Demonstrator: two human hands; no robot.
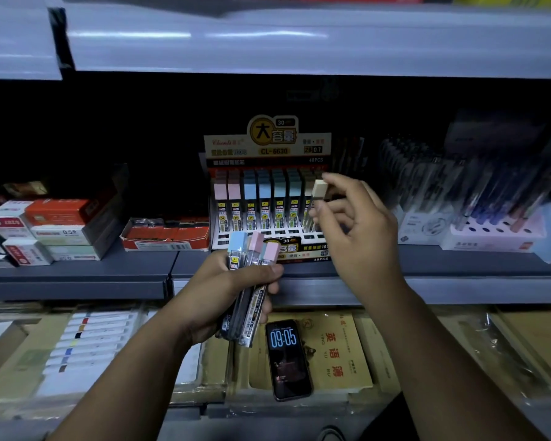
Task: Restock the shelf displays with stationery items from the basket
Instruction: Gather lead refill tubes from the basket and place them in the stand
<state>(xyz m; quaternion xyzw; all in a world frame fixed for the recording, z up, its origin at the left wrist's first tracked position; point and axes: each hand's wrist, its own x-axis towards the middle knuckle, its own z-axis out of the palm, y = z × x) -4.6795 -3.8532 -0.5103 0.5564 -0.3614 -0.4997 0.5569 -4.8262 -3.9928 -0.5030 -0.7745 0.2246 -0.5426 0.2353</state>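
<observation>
While the left hand [236,291] is gripping a bundle of lead tubes [254,247] with its fingers curled round them, just in front of the shelf edge [77,275], the right hand [360,230] is pinching one cream-capped tube [318,190] between thumb and fingertips at the right end of the display box [268,148]. Rows of tubes with pink and blue caps [264,198] are standing upright in this box, and below the hands a phone [288,358] is lying on a yellow exercise book [341,348].
</observation>
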